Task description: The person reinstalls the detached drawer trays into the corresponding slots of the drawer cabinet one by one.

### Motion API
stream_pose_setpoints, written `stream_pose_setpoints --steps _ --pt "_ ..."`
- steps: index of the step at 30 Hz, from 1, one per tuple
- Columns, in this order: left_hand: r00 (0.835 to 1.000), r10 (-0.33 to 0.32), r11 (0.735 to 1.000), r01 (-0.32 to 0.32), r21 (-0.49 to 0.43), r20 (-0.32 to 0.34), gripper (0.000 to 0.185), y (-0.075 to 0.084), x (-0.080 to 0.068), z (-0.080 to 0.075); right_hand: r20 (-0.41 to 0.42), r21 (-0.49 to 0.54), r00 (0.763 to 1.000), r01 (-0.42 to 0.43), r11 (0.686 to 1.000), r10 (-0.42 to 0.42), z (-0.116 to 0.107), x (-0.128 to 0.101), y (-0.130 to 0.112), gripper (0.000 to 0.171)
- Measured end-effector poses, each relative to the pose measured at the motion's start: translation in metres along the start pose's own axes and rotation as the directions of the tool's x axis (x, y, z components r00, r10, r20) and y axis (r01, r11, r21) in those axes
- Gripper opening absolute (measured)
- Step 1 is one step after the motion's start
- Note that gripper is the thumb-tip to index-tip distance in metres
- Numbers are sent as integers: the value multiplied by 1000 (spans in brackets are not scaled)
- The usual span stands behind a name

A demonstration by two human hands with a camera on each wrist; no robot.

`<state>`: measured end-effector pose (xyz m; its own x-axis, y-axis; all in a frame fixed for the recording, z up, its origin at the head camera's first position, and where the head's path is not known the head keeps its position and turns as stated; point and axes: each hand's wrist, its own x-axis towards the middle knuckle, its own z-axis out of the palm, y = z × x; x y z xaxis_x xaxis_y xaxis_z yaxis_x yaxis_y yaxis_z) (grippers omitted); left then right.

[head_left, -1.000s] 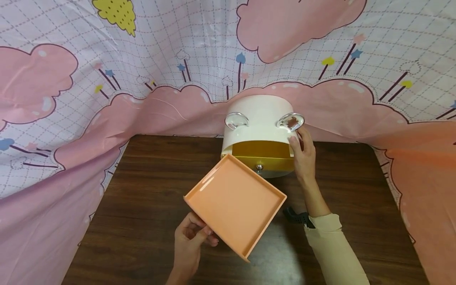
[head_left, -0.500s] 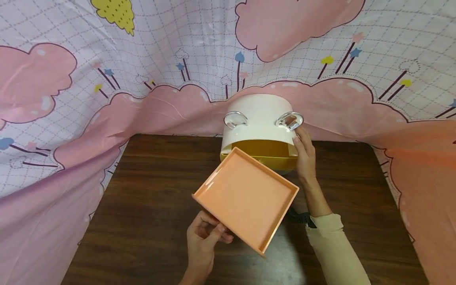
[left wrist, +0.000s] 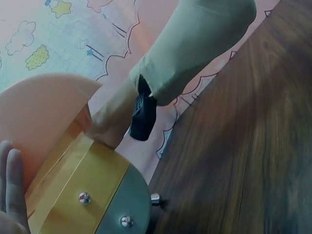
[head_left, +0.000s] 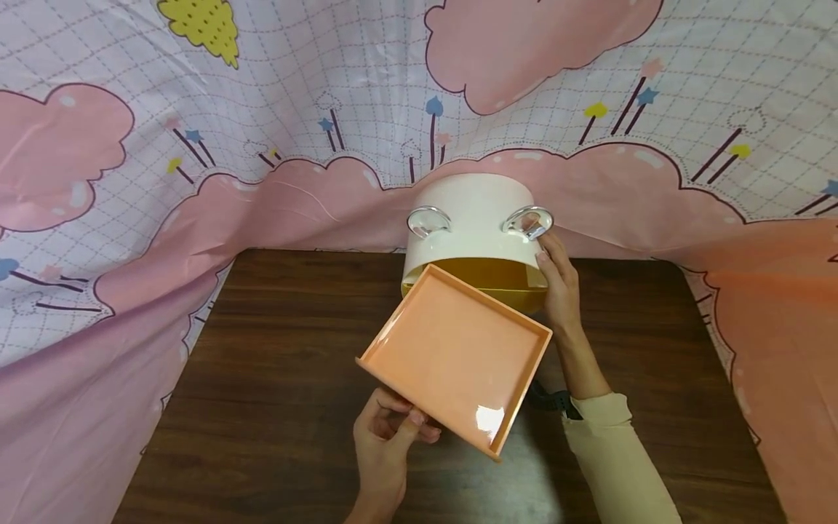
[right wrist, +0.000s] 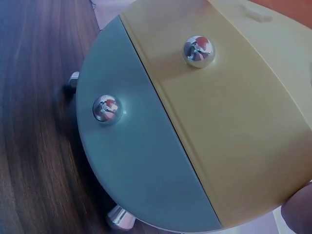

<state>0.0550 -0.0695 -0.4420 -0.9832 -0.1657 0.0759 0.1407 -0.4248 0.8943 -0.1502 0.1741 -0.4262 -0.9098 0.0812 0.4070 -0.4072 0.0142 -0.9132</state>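
Observation:
My left hand (head_left: 386, 437) pinches an orange drawer (head_left: 458, 349) at its front edge, thumb on top and fingers underneath. The drawer is shallow and square, tilted toward me with its inside bare, and its back corner overlaps the mouth of a white rounded drawer box (head_left: 468, 218). My right hand (head_left: 559, 280) rests against the right side of this box, below one of its two silver-rimmed ears. Under the top opening sit a yellow drawer (right wrist: 219, 107) and a grey-green drawer (right wrist: 131, 141), both pushed in and each with a silver knob.
Short silver feet (right wrist: 121, 218) lift the box off the dark wooden table (head_left: 294, 349). A patterned pink and white cloth (head_left: 314, 204) hangs behind the box and along both sides. A black strap (left wrist: 144, 112) is on the right wrist, by the sleeve.
My left hand has brought the orange drawer right and slightly up toward the box, turning it a little. It covers more of the yellow drawer's front now. My right hand has stayed at the box's side.

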Motion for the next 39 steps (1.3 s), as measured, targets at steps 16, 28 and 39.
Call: stream_pose_setpoints --steps 16,28,39 --pt "996 23 999 -27 -38 -85 24 -14 -4 37 67 271 966 -259 927 250 -11 1 14 42" --pt "991 22 999 -28 -40 -129 28 -20 -5 47 52 302 956 -291 908 289 -11 -1 16 41" --pt "986 55 997 -61 -37 -160 28 -28 -1 56 48 323 976 -215 922 211 -10 0 22 42"
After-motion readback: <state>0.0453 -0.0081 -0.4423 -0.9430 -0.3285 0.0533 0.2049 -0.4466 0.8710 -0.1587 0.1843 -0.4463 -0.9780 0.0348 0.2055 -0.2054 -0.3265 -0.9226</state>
